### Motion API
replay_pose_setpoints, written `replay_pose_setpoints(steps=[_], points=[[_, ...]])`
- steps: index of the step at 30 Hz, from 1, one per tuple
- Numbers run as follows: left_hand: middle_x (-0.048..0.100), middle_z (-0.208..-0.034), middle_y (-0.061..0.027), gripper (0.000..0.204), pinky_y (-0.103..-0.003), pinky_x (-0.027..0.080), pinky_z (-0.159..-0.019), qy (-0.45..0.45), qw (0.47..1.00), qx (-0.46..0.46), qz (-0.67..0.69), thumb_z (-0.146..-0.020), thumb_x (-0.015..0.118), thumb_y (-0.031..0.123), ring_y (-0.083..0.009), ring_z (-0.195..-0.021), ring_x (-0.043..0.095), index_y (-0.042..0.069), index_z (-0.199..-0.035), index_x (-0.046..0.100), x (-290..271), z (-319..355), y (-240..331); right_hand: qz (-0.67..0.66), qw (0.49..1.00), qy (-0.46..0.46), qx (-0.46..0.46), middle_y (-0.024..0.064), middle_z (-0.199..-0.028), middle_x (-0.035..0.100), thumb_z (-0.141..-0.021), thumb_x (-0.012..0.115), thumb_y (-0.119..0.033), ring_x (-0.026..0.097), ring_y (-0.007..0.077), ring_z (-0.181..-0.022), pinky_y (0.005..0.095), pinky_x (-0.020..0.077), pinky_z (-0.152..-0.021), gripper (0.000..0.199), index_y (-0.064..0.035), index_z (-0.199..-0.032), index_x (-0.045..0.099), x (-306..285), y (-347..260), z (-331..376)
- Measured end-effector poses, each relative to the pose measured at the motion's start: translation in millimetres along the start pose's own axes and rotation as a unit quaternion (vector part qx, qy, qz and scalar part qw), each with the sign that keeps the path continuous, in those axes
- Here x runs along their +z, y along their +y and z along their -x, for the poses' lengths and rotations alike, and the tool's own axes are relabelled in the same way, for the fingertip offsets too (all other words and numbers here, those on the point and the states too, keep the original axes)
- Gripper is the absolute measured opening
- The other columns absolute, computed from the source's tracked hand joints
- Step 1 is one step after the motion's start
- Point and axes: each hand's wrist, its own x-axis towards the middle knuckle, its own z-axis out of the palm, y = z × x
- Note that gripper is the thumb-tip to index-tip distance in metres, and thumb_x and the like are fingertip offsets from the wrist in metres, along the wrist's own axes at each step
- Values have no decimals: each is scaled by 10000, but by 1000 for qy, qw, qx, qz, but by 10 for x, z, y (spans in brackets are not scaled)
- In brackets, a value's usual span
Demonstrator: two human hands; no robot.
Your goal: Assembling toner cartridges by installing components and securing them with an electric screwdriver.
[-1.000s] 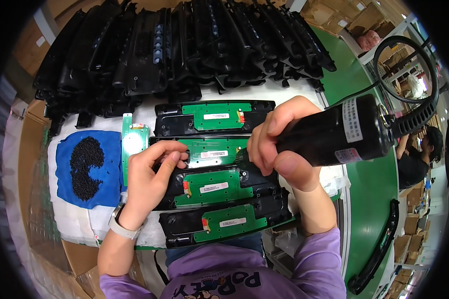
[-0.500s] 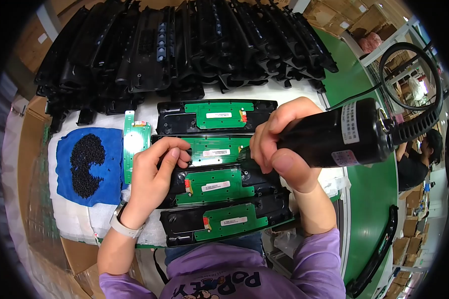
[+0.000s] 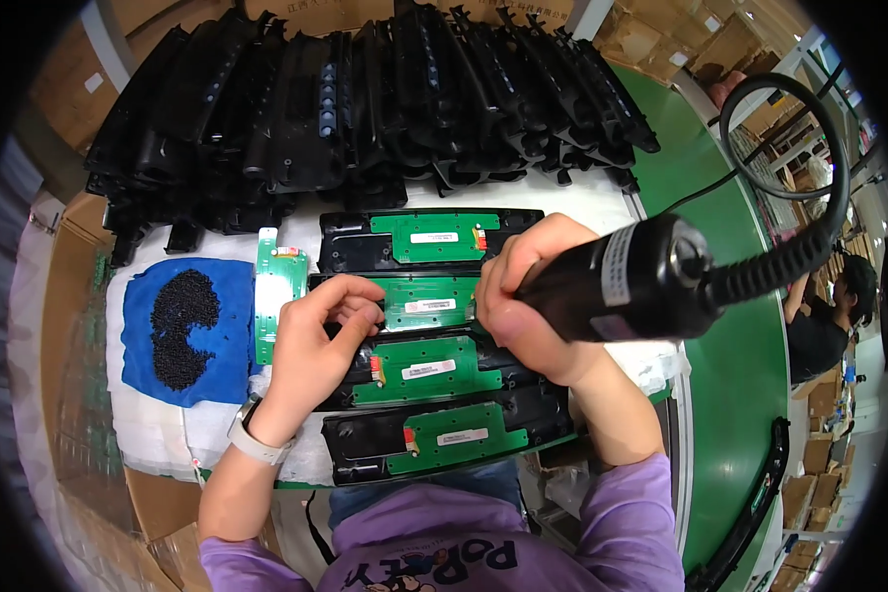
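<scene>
My right hand (image 3: 535, 311) is wrapped round a black corded electric screwdriver (image 3: 631, 281), held tilted over the right end of a green circuit board (image 3: 405, 318). That board lies in the second black plastic housing from the far side; the screwdriver's tip is hidden behind my fingers. My left hand (image 3: 318, 340) rests at the board's left end, thumb and fingers closed together; whatever they pinch is too small to make out. Nearer to me lie two more housings with boards, a third board (image 3: 434, 370) and a fourth board (image 3: 459, 451). Another board (image 3: 444, 222) sits in the farthest housing.
At the left, a blue cloth (image 3: 138, 345) bears a heap of small black screws (image 3: 183, 365). A loose green board (image 3: 281, 286) lies beside it. Black plastic housings (image 3: 306, 128) are piled along the back. The screwdriver's cable (image 3: 839, 187) loops at the right; a co-worker (image 3: 824, 326) is beyond.
My right hand and the screwdriver have shifted slightly left, and the tool's back end has swung toward the left. My left hand stays at the board's left end. The whole view has moved a little.
</scene>
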Motion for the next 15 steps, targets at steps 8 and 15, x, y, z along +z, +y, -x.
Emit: replay_pose_setpoints(steps=[8,15], points=[[670,-834,-101,120,-237,517,-724,-56,993,-15,105,-855,538,-17,-154,-823,659,-33,-953,605,55,130,261,-303,945,0,-125,13,-608,472,-864,567,-362,464,125,-435,314,440,-503,377,-53,-1032,430,-59,-152,-91],[665,-883,-124,129,-248,510,-778,-168,966,-50,188,-834,559,-53,-165,-858,653,-56,-953,606,45,126,315,-367,922,43,-114,16,-628,471,-901,479,-374,438,119,-433,324,428,-516,351,-51,-1037,452,-32,-118,-70]])
